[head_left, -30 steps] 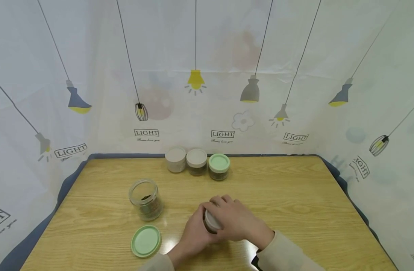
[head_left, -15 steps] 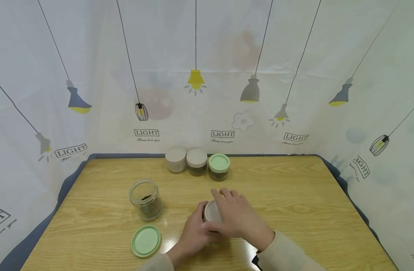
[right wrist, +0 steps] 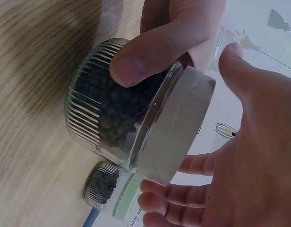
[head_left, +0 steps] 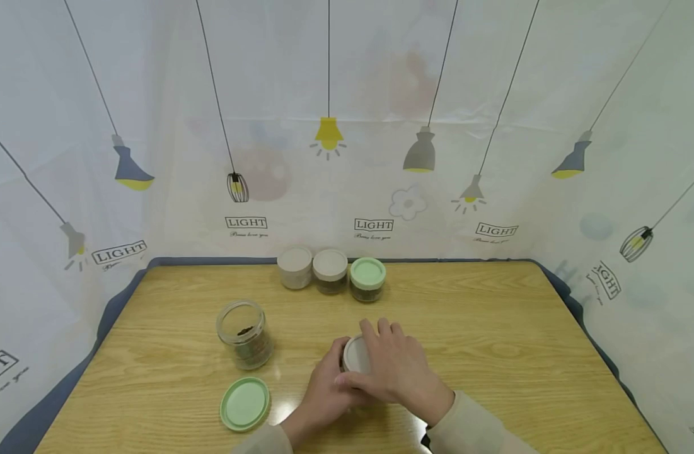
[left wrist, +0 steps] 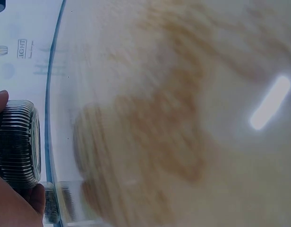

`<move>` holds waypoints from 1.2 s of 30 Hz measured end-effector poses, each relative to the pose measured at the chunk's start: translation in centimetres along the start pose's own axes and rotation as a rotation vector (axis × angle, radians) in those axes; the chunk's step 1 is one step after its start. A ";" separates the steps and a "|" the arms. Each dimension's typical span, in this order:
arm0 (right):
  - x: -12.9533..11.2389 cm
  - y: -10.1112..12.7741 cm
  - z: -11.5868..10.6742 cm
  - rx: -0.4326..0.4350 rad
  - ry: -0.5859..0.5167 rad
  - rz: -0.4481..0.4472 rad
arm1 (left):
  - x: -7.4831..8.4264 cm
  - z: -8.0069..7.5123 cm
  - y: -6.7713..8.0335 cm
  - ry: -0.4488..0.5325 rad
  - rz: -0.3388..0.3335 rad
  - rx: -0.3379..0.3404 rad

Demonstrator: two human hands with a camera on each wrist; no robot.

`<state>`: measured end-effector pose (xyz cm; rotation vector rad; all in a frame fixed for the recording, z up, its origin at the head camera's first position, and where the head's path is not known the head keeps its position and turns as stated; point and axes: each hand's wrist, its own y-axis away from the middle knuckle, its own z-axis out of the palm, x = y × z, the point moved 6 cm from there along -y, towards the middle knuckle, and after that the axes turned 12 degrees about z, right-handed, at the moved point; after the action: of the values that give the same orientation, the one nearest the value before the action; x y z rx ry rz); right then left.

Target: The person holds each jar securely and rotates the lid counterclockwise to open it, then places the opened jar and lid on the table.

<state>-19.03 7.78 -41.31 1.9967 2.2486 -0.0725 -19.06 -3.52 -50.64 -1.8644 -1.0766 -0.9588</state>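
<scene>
Just right of the middle of the table's near side, my left hand [head_left: 326, 386] grips a ribbed glass jar [right wrist: 110, 111] holding dark, bean-like pieces. A pale grey-white lid [right wrist: 176, 125] sits on its mouth. My right hand [head_left: 400, 369] is at the lid, thumb on the near side and curled fingers [right wrist: 183, 194] round its edge in the right wrist view. The left thumb presses the glass below the lid. The left wrist view catches the ribbed jar at its left edge between left-hand fingers.
An open glass jar [head_left: 250, 347], partly filled with dark contents, stands left of the hands, a green lid [head_left: 244, 404] in front. Along the back edge of the wooden table [head_left: 494, 328] stand two white-lidded jars [head_left: 295, 268] and a green-lidded jar [head_left: 367, 279].
My right hand has turned on the lid and shifted slightly right, its fingers lifting from over the top so more of the lid shows. The left hand keeps its hold on the jar.
</scene>
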 end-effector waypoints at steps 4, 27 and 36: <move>0.0 0.0 0.1 0.004 -0.001 0.003 | 0.0 0.1 0.0 0.008 -0.014 0.004; -0.7 0.0 -0.2 0.027 -0.016 -0.225 | -0.1 -0.1 -0.2 -0.063 -0.023 0.011; -0.7 0.0 -0.7 0.014 -0.007 -0.260 | -0.1 -0.1 -0.1 -0.035 -0.033 0.007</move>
<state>-19.03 7.12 -40.56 1.6946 2.4956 -0.1207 -19.24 -3.62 -50.64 -1.8692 -1.1335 -0.9428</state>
